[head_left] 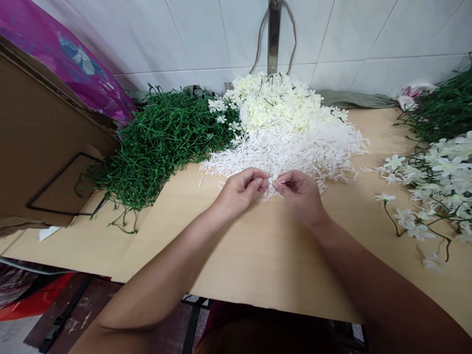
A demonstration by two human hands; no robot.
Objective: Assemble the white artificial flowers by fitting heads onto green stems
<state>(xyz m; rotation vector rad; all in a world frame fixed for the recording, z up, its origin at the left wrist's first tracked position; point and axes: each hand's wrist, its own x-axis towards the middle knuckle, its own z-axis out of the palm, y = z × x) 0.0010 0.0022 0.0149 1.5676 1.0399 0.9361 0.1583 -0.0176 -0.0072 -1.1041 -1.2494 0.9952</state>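
Note:
My left hand [245, 188] and my right hand [300, 191] meet in front of the piles, fingertips nearly touching. Between them is a small white artificial flower head [272, 181], pinched by the left fingers. The right thumb and fingers are closed on a thin white stick piece beside the flower; its end is mostly hidden. Just beyond the hands spreads a heap of thin white stick pieces [295, 155]. Behind that rises a mound of cream-white flower heads [280, 101]. Green plastic stems [165, 132] are heaped to the left.
Assembled white flowers on green stems [442, 172] lie at the right, with more green stems [446, 105] behind. A cardboard box [40, 132] and purple plastic sheet [70, 54] stand at the left. The cardboard-covered table [236, 260] ends at a tiled wall [177, 34].

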